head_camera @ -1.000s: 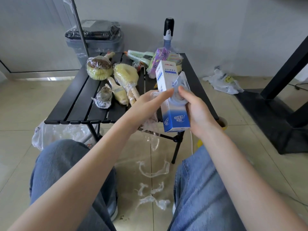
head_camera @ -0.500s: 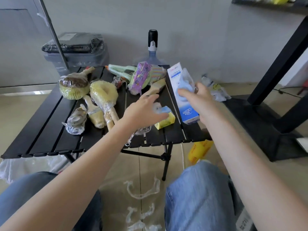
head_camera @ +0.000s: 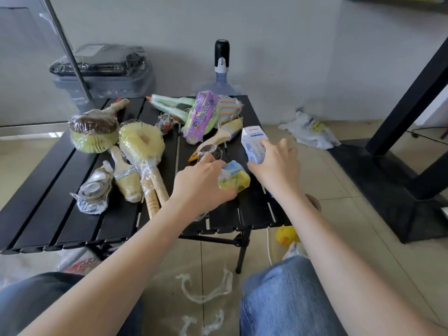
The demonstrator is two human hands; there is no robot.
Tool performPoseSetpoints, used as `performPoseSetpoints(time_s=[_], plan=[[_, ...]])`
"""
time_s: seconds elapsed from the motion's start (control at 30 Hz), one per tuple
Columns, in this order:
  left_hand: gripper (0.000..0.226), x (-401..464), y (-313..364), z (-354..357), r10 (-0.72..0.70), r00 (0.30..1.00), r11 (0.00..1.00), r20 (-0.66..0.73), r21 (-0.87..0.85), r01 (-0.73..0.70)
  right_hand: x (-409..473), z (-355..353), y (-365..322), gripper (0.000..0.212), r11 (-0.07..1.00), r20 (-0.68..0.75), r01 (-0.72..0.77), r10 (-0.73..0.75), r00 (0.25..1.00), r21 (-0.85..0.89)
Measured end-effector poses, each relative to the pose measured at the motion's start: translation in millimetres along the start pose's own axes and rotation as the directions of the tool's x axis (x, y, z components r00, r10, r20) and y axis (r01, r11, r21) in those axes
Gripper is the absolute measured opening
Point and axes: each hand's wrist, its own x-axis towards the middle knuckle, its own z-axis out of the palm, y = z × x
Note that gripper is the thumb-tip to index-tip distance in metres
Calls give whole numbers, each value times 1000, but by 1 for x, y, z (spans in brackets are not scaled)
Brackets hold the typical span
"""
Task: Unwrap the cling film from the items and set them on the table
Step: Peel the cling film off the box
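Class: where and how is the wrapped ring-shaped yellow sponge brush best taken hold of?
Grip the wooden handle of the sponge brush, coming from the near table edge: the handle points toward the person and is slim, while the sponge head is wide, soft and film-covered.

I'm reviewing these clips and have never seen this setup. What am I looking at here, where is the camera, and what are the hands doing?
No robot here: a person's two bare hands, filmed by a camera worn on the head, looking down past their knees. The black slatted folding table holds film-wrapped items: two round scrub brushes, a paintbrush, a purple packet. The left hand grips a small yellow-and-blue wrapped block. The right hand holds a white-and-blue carton at the table's right edge. Stripped cling film strands lie on the floor.
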Motion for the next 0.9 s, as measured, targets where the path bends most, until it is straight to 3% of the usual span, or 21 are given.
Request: performPoseSetpoints(time_s=[0.13,0.3,0.47,0.53,0.6,0.67,0.73,0.8,0.87,0.9], plan=[[69,2,-8,3,-22,999,1000,-26,-17,21,-2,2,-4,64,989,21,42,-40,999,-142],[74,-4,-15,3,34,997,995,-64,-91,-39,-5,-2,-5,71,981,55,69,-60,997,-180],[59,-16,-21,-18,14,993,939,-119,-341,-54,-15,-22,-19,55,978,-51,112,-122,991,-175],[51,-23,-30,-31,-49,997,822,-63,-570,4,-22,-30,-33,44,969,-187,238,-248,951,-71],[45,-33,-42,-47,-60,997,556,45,-828,71,-33,-32,-52,41,884,-275,438,-386,881,164],[45,-46,-62,-58,-65,996,297,54,-952,70,-50,-33,-78,44,710,-203,534,-501,841,459],[42,-59,-82,-69,-139,989,183,49,-980,75,-69,-32,-103,47,617,-71,519,-601,796,592],[41,-70,-101,-76,-224,974,94,24,-994,47,-83,-26,-126,56,582,0,551,-687,727,598],[44,-85,-120,-85,-258,966,-26,10,-1000,3,-93,-15,-149,62,529,-38,598,-729,684,602],[43,-93,-133,-86,-293,956,-30,1,-1000,-8,-96,-9,-162,61,510,-81,608,-722,687,609]])
